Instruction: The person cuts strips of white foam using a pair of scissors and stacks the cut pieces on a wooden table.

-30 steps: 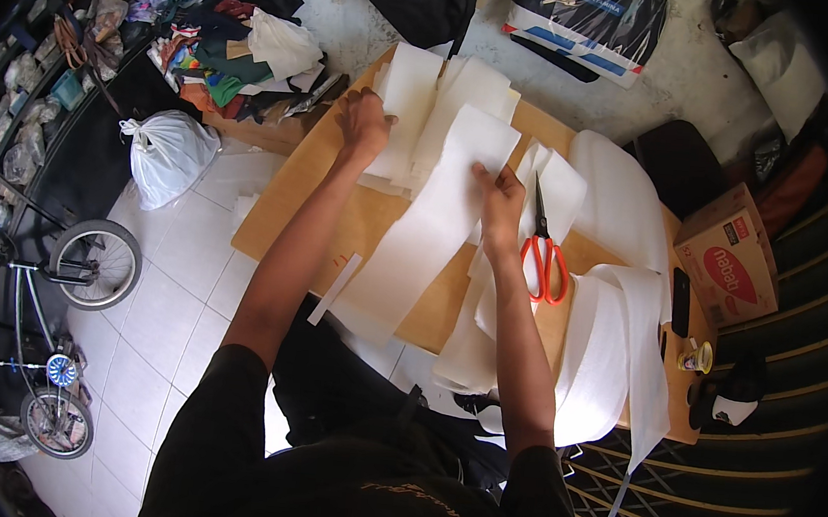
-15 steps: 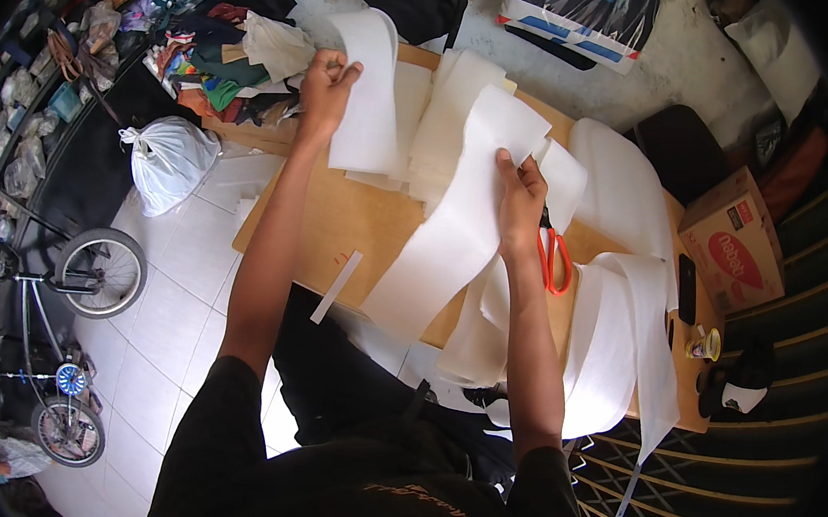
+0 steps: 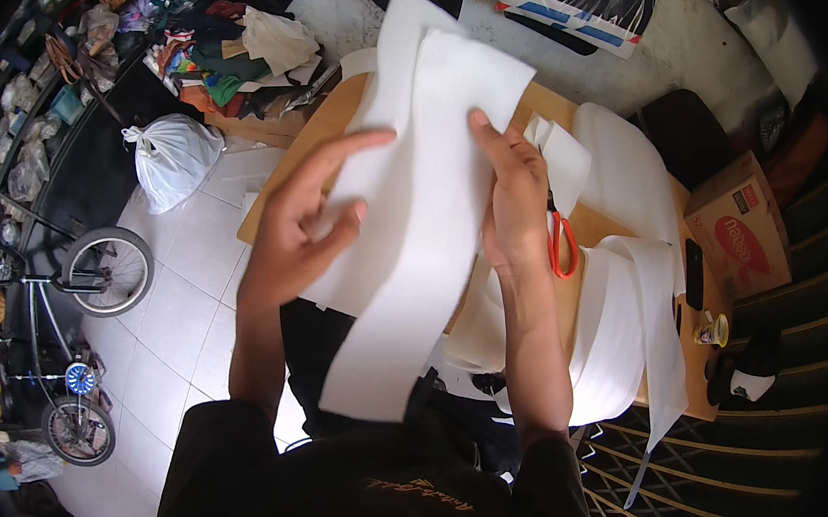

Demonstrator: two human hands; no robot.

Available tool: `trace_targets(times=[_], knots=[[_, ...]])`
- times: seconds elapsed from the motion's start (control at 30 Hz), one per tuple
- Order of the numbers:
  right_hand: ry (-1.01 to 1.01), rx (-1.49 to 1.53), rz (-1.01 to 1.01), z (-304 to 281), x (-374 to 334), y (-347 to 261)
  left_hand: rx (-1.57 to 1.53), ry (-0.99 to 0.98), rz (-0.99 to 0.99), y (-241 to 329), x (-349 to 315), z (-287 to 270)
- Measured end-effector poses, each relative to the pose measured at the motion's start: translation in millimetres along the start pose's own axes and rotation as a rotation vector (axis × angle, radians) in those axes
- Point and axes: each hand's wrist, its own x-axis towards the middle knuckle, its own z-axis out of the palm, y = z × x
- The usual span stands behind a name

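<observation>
A long white strip of soft sheet material (image 3: 439, 202) hangs in front of me, its lower end reaching down over the near table edge. My right hand (image 3: 519, 189) grips its right edge, thumb on the front face and the other fingers partly hidden. Behind it, to the left, is another white sheet (image 3: 399, 41) that the strip overlaps. My left hand (image 3: 299, 219) is open beside the sheets, thumb and forefinger spread apart; whether it touches them I cannot tell. Scissors with orange handles (image 3: 570, 248) lie on the table just right of my right hand.
Looped white sheeting (image 3: 615, 325) covers the table's right part, one end trailing off the edge. A wooden table (image 3: 288, 174) lies beneath. Rightward are a dark phone (image 3: 694, 273), a small cup (image 3: 713, 331) and a carton (image 3: 741, 233). A bicycle (image 3: 58, 326) and a white bag (image 3: 171, 160) stand left.
The white strip has been raised nearer to me, now overlapping the other sheet. My left hand has let go of its sheet and moved down and nearer, fingers opening.
</observation>
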Motion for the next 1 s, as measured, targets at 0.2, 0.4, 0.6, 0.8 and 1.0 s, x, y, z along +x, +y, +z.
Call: trace_targets(times=[0.2,0.4,0.6,0.8,1.0], knots=[[-0.080,0.206,0.113,-21.4,-27.2,24.6,-0.114,-0.143,-0.265,-8.2,-57.0,24.8],[-0.098,-0.241,-0.122,-43.3,-77.8,19.1,-0.477,-0.009,-0.260,-2.4,-92.1,46.7],[-0.098,-0.510,-0.124,-73.4,-132.1,32.1,-0.344,0.074,-0.426,19.4,-83.0,64.2],[-0.046,-0.519,-0.068,-84.1,-160.8,42.4,-0.411,0.194,-0.461,21.3,-88.4,85.8],[0.012,-0.468,-0.004,-91.3,-181.7,47.7,-0.439,0.047,-0.520,17.2,-92.3,79.2]])
